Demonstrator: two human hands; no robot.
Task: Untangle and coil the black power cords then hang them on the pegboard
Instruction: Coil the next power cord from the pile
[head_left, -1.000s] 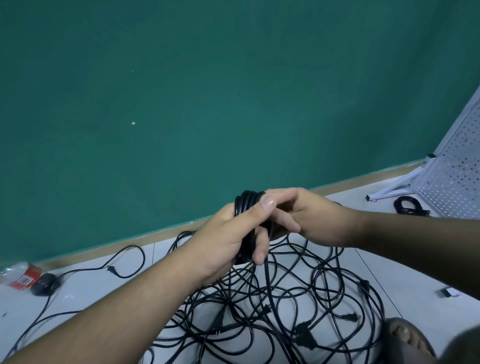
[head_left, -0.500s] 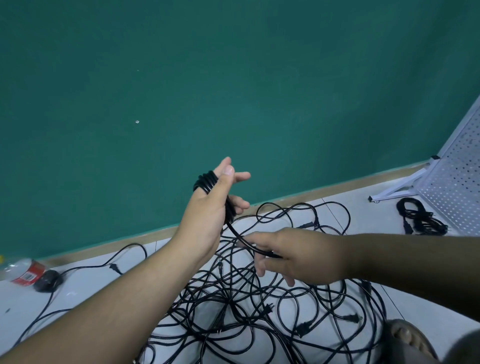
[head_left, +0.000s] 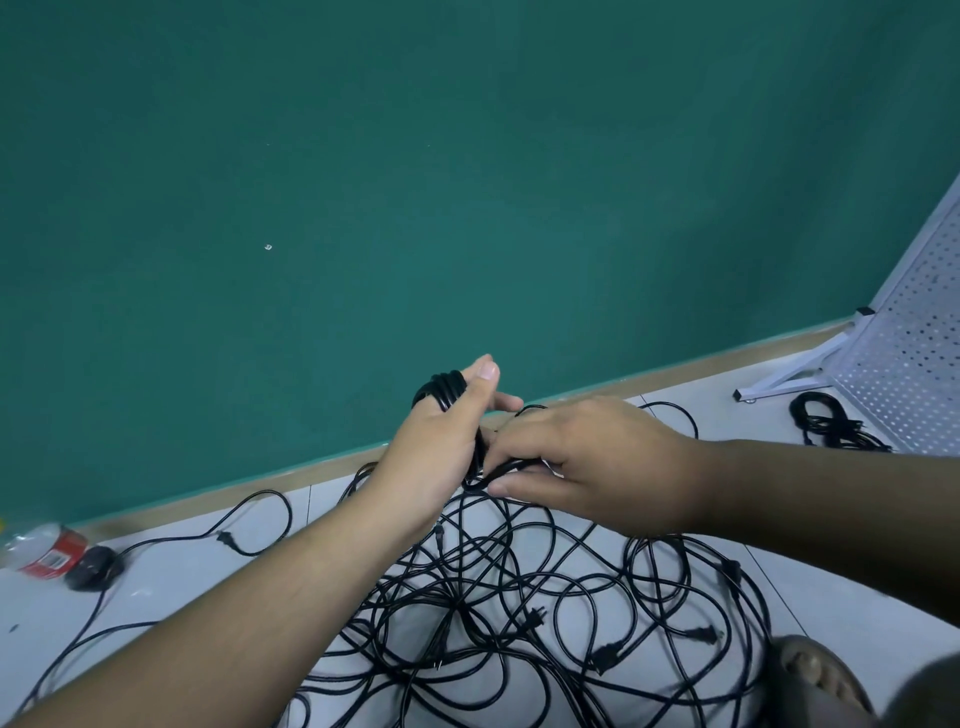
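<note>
Head view: the fingers (head_left: 530, 447) of a person's right hand (head_left: 597, 467) are pinched on one strand of thin black power cord (head_left: 493, 474), just beside the base of the left hand (head_left: 441, 452), whose fingers (head_left: 506, 402) stand straight and slightly apart, a tight coil of black cord (head_left: 441, 389) wound round that hand like thread on a spool. The step appears to be laying another turn onto the coil. Done well, it likely calls for light, even tension, each turn set beside the last, and the left thumb (head_left: 480, 379) ready to pin the windings so none slips off. The strand appears to run down into a tangled heap of black cords and plugs (head_left: 519, 613) spread over the white tiled floor (head_left: 182, 587); slack is best fed out gently, since a hard pull could cinch the crossings or snag a plug. Well apart to the right, a white perforated metal pegboard (head_left: 914, 374) leans on its stand, a bundled black cord (head_left: 826, 426) on the floor at its foot.
</note>
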